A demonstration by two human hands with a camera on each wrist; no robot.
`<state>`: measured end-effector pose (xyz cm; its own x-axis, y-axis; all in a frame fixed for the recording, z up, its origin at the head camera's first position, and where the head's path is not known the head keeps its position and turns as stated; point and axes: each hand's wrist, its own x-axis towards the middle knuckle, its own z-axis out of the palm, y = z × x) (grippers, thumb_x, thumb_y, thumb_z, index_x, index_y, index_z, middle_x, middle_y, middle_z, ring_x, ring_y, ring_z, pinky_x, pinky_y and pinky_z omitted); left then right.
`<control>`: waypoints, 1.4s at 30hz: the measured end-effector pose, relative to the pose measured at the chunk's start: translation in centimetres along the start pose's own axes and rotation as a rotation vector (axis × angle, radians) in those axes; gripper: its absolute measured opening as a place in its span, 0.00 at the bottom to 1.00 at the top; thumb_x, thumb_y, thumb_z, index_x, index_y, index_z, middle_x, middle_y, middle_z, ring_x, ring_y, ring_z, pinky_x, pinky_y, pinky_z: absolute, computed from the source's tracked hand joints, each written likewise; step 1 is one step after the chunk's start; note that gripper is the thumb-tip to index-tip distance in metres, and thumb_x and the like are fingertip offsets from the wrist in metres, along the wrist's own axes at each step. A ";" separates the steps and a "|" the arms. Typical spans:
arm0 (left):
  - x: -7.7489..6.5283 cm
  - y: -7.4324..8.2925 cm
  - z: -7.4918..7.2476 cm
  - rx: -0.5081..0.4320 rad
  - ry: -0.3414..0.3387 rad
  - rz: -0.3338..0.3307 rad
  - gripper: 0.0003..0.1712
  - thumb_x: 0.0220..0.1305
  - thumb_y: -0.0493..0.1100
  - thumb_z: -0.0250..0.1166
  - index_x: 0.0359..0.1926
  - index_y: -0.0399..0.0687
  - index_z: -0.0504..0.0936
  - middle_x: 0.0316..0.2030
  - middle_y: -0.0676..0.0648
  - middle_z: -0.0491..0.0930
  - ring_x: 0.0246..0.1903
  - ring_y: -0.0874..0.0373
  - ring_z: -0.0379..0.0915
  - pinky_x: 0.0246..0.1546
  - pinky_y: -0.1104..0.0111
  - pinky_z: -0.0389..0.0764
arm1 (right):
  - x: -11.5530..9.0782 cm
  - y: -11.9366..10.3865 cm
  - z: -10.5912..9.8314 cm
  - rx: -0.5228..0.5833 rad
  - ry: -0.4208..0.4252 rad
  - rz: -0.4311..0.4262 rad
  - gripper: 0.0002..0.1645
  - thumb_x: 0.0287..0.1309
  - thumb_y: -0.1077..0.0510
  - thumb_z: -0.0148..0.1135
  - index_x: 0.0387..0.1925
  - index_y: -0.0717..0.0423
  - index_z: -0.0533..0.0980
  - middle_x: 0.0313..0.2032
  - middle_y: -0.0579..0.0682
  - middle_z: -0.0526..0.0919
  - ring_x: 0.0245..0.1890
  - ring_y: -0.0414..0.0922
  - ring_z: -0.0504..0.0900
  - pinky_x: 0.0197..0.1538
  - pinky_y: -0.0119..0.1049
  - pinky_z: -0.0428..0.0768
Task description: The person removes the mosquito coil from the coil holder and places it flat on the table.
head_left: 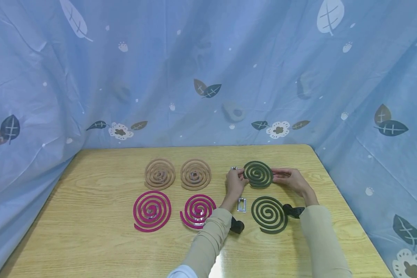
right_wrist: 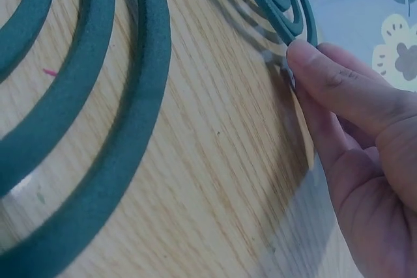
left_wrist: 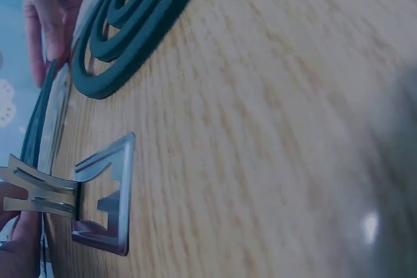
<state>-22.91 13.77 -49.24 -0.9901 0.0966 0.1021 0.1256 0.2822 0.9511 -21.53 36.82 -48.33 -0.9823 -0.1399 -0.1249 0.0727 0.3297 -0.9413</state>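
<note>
A dark green mosquito coil (head_left: pixel 258 174) is held raised by its edges over the back right of the table. My left hand (head_left: pixel 235 182) pinches its left edge, and my right hand (head_left: pixel 294 180) pinches its right edge between thumb and fingers (right_wrist: pixel 306 56). Just behind the left hand, a bit of shiny metal (head_left: pixel 234 168) shows, mostly hidden. Nearer me lies a metal coil stand (head_left: pixel 241 205); in the left wrist view its upright prongs (left_wrist: pixel 45 190) overlap the left fingers. A second green coil (head_left: pixel 269 214) lies flat in front of the held one.
To the left, two tan coils (head_left: pixel 160 174) lie in the back row and two magenta coils (head_left: pixel 152 211) in front, metal stands showing through them. The left forearm partly covers the right magenta coil (head_left: pixel 198 210). Blue patterned cloth (head_left: pixel 208 116) hangs along the back and sides.
</note>
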 end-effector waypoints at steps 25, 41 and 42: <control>-0.3 0.0 0.0 0.067 0.006 0.039 0.22 0.52 0.23 0.68 0.50 0.25 0.77 0.48 0.33 0.76 0.48 0.44 0.78 0.50 0.72 0.80 | 0.6 -0.4 0.1 -0.053 -0.035 0.040 0.36 0.54 0.69 0.67 0.63 0.76 0.63 0.54 0.70 0.74 0.40 0.32 0.80 0.43 0.26 0.83; -0.3 -0.1 0.0 0.056 -0.011 0.022 0.21 0.54 0.23 0.66 0.51 0.24 0.76 0.51 0.31 0.75 0.51 0.44 0.77 0.51 0.72 0.79 | 0.5 -0.3 0.4 -0.009 -0.030 0.054 0.36 0.54 0.68 0.67 0.62 0.76 0.63 0.50 0.67 0.78 0.39 0.33 0.80 0.43 0.27 0.83; -0.3 -0.1 0.0 0.053 -0.009 0.022 0.21 0.54 0.23 0.65 0.51 0.24 0.76 0.51 0.31 0.75 0.51 0.44 0.77 0.51 0.72 0.79 | 0.5 -0.2 0.4 -0.012 -0.031 0.052 0.36 0.55 0.68 0.67 0.62 0.76 0.63 0.50 0.67 0.78 0.39 0.33 0.80 0.43 0.27 0.83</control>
<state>-22.59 13.75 -49.35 -0.9864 0.1121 0.1204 0.1512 0.3305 0.9316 -21.94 36.30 -48.29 -0.9714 -0.1509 -0.1835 0.1214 0.3486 -0.9294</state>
